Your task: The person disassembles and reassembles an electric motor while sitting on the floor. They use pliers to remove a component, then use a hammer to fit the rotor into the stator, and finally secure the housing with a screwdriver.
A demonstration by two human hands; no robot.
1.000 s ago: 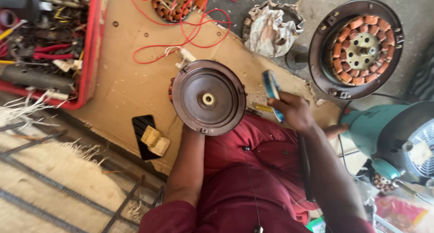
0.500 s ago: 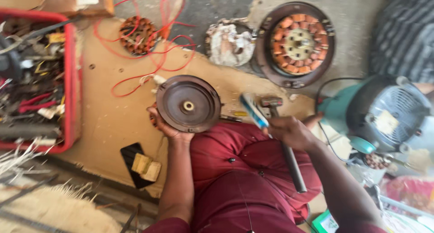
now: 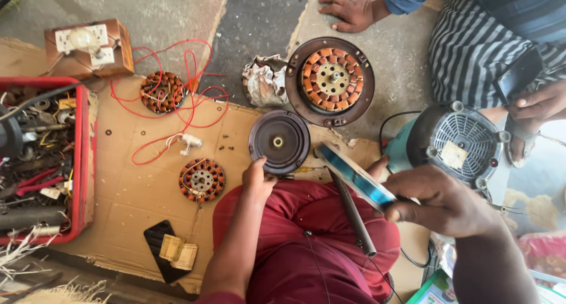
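Head view: I see my left hand (image 3: 257, 177) resting its fingers (image 3: 260, 162) on the near rim of the dark round motor cover (image 3: 279, 141), which lies flat on the cardboard sheet (image 3: 135, 192) just beyond my knees. The hand is loosely curled, touching the rim rather than gripping it. Half a second ago the same hand steadied the cover from beneath its edge; the cover has stayed put while the view swung.

My right hand (image 3: 439, 201) is closed around the blue handle of a hammer (image 3: 354, 177), lifted clear of the floor with the handle angled toward the cover. Its metal head is out of sight. A second ago that hand sat close beside the cover; now it is raised and drawn to the right, so the tool looks freed for work on the cover rather than parked. A dark metal rod (image 3: 354, 215) lies across my red-clad lap.

Beyond the cover sits a housing with a copper-wound stator (image 3: 330, 80), touching a crumpled foil bundle (image 3: 263, 80). Two loose stators (image 3: 201, 179) and (image 3: 161, 91) lie among red wires (image 3: 177, 112). A red tool tray (image 3: 79, 162) sits at left, a wooden socket board (image 3: 88, 44) beyond it. At right stands a teal blower (image 3: 451, 142); a second person's hand (image 3: 351, 8) rests flat on the concrete floor.
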